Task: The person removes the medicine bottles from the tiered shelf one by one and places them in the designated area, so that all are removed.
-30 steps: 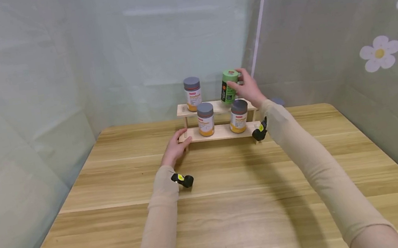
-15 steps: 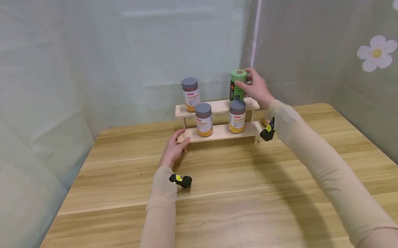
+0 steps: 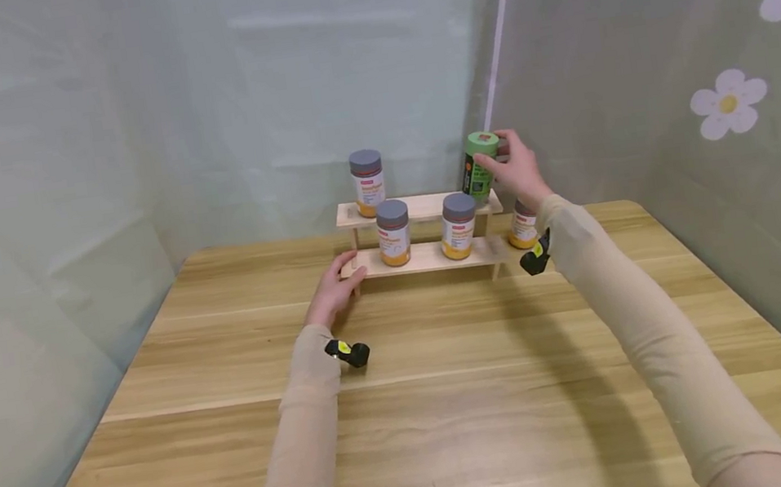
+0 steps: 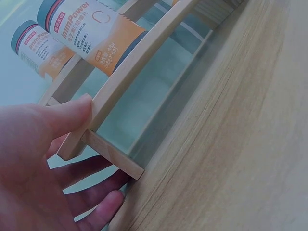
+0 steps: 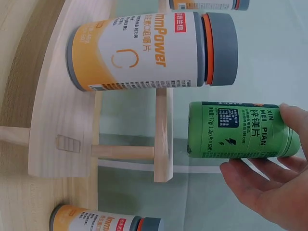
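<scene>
My right hand (image 3: 522,173) grips a green supplement bottle (image 3: 480,170) near its lid, thumb on one side and fingers on the other. The bottle is upright at the right end of the upper tier of a small two-tier wooden rack (image 3: 423,206). In the right wrist view a narrow gap shows between the base of the green bottle (image 5: 236,130) and the upper board. At the rack's lower left end, my left hand (image 3: 335,288) holds the board, its thumb (image 4: 72,115) along the edge and the other fingers spread around the leg.
Grey-lidded white-and-orange jars stand on the rack: one jar (image 3: 369,185) on the upper tier, a left jar (image 3: 393,235) and a right jar (image 3: 458,228) on the lower. Another jar (image 3: 522,228) stands on the wooden table (image 3: 441,401), right of the rack. Fabric walls (image 3: 303,82) enclose the table.
My right hand has carried the green bottle rightward along the upper tier to its right end. The jar right of the rack has come into view. My left hand keeps its hold on the rack.
</scene>
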Demonstrator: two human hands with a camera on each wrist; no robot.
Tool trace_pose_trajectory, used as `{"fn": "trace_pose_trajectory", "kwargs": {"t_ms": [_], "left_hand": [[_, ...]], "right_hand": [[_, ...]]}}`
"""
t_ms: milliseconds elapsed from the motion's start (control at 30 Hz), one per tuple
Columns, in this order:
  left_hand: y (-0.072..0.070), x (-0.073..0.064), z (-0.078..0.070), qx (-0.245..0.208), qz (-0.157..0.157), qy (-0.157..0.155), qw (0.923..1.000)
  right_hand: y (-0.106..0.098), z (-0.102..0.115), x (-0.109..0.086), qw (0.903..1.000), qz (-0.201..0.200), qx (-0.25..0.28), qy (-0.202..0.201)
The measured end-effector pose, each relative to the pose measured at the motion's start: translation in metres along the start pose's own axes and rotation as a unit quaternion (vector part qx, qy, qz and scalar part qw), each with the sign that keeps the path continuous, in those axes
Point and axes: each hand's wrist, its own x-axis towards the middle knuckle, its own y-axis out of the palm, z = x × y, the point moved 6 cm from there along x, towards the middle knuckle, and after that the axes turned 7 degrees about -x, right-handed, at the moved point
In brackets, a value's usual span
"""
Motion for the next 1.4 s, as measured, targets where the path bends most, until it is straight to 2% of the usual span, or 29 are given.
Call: {"fn": "trace_pose_trajectory", "kwargs": {"t_ms": [367,667,1167,1400], "left_hand": [[-0.002,-0.003,-0.001,-0.001,-0.004,-0.001,1.0000],[-0.003,-0.003,-0.002,-0.003,-0.002,-0.002,1.0000],[-0.003,-0.001,0.002,-0.007,0.000,0.001,1.0000],[-0.004,0.001,0.003,-0.004,0.000,-0.002,1.0000]], "right_hand": [[-0.005,-0.011,-0.006,1.0000,-0.003,0.001,0.003],[-0.012,-0.023,-0.012,0.9995,-0.010,-0.024,0.017],[-0.035,-0.038,-0.013,0.9983,-0.020,-0.055,0.010],[-0.045,-0.045,-0.013,0.9983,-0.021,-0.053,0.014]]}}
